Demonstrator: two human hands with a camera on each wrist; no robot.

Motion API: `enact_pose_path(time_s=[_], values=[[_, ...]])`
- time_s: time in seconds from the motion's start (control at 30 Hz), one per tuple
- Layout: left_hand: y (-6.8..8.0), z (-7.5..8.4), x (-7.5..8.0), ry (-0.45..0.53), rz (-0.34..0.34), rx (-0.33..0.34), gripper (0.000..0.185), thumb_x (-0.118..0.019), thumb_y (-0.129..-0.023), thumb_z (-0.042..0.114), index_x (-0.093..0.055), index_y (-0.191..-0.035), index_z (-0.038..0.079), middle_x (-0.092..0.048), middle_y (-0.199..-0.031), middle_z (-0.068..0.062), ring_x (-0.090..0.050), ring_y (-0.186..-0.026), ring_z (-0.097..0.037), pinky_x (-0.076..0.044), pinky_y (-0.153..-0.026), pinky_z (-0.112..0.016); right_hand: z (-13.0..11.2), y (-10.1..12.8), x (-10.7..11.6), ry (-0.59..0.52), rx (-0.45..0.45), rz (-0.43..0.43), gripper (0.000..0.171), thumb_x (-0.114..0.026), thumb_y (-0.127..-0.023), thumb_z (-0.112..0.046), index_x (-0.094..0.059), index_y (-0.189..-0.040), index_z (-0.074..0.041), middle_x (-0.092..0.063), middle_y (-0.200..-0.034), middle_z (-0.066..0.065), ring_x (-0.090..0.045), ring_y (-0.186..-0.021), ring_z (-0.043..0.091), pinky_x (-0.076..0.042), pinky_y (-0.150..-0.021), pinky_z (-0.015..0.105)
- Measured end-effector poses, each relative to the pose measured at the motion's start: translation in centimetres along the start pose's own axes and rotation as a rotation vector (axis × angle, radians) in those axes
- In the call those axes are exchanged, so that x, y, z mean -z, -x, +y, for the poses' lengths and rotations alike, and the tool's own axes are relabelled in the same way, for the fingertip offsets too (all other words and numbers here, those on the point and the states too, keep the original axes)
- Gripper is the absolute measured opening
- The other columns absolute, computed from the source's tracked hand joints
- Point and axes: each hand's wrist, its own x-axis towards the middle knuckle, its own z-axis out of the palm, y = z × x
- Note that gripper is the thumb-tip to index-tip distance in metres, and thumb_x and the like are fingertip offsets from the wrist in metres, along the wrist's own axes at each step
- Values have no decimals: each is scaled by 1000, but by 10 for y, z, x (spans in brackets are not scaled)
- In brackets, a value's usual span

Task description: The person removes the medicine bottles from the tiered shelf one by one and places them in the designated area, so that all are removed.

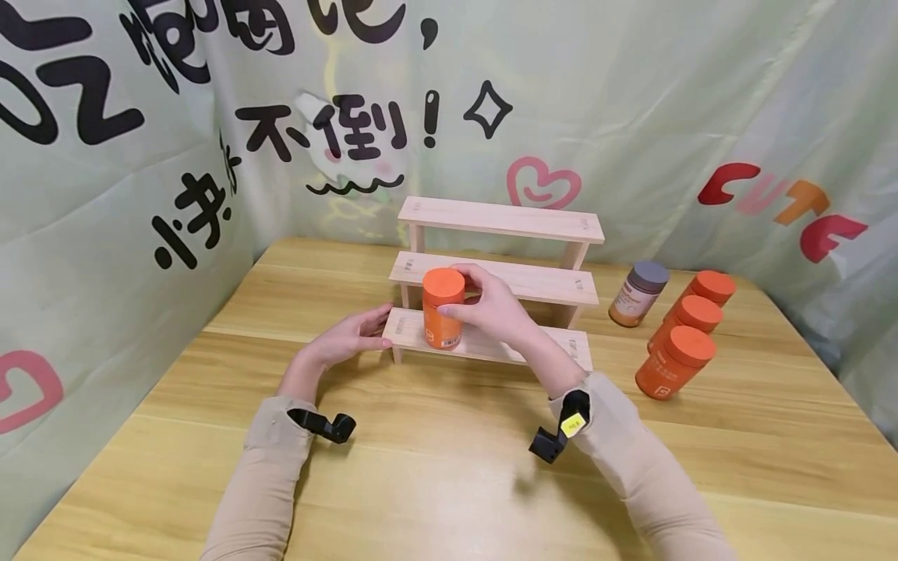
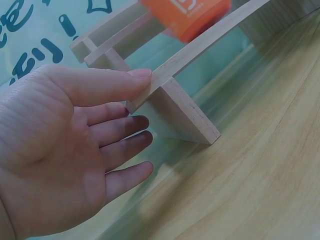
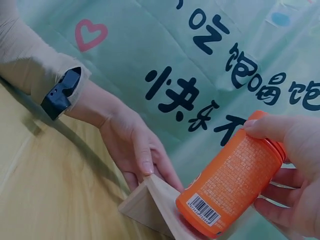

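An orange supplement bottle with an orange lid is in my right hand, thumb on one side and fingers on the other. Its barcode faces the right wrist camera. The bottle is at the lowest step of a pale wooden three-tier shelf, near its left end; whether its base touches the board I cannot tell. My left hand touches that step's left end. In the left wrist view, the thumb lies against the board's corner, while the other fingers extend loosely below and beside it.
Right of the shelf stand three more orange bottles in a slanting row. A bottle with a grey-purple lid stands between them and the shelf. Behind the wooden table hangs a printed curtain, which also runs along the left side.
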Motion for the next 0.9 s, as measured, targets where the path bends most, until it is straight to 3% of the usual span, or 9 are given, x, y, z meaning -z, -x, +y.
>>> enact_pose_path(time_s=[0.37,0.9], values=[[0,-3,0,-4,-3,-2,78,-58,-89,7,-6,-145,-7,-10,-150,-25,-15,-137,-37,-14,-110,-47,4,19,29,-39,-41,53,59,-72,-80,-12,-46,-132,-4,-55,-122,11,-55,-106,26,-47,-89,38],[0,0,1,24,-18,-26,77,-57,-89,4,-5,-145,-8,-11,-150,-25,-14,-138,-35,-14,-111,-47,10,45,74,32,-65,138,55,-70,-81,-8,-45,-130,-1,-55,-120,15,-56,-99,21,-49,-82,25]])
